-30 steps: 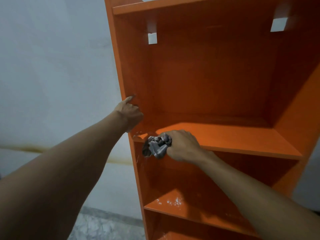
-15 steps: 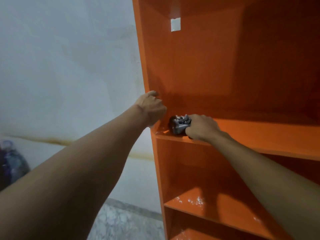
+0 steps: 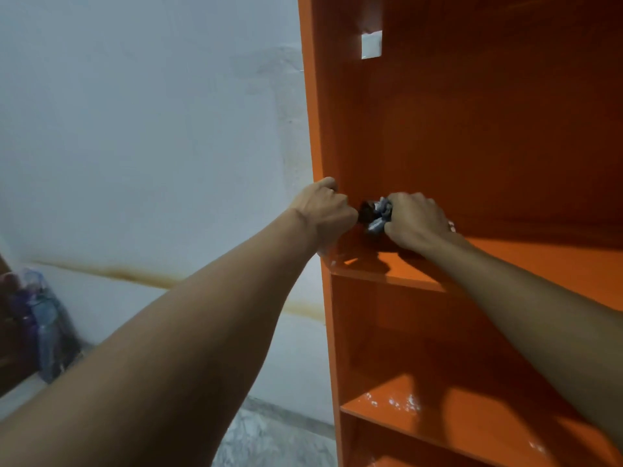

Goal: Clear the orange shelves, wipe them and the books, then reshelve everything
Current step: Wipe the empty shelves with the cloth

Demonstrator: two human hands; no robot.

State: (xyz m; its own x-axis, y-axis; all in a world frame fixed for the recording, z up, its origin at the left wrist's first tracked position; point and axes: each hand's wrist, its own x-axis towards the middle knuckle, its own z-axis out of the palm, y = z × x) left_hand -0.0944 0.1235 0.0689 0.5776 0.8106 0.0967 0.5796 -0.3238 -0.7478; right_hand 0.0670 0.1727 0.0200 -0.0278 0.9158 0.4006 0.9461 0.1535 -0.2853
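Note:
An orange shelf unit fills the right half of the head view, with no books on the boards I can see. My right hand grips a crumpled grey cloth and presses it into the left inner corner, just above the middle board. My left hand curls round the front edge of the unit's left side panel, at the same height and close beside the cloth. The cloth is mostly hidden by my right hand's fingers.
A pale wall with a brown stain line runs along the left. A dark bundle with plastic bottles stands at the lower left. Marbled floor shows below. The lower board glistens with wet spots.
My right hand has carried the cloth from the board's front edge back into the left corner. My left hand closed from a pointing finger to a grip on the side panel. The view shifted left.

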